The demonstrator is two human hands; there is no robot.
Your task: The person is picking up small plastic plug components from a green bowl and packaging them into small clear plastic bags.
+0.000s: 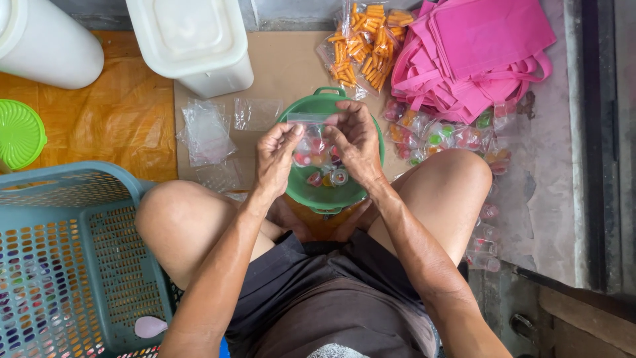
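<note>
Seated on floor, both hands holding small clear bag over green bowl.

Teal basket crowds L knee; pink bags and filled packets fill the R side, so free room is mostly fwd, on cardboard. Green bowl sits btwn knees, prob. to catch drops. L hand and R hand pinch clear bag at its top, approx. over bowl centre, jelly cups inside.

pink bags, teal basket (perforated), white tubs
</note>
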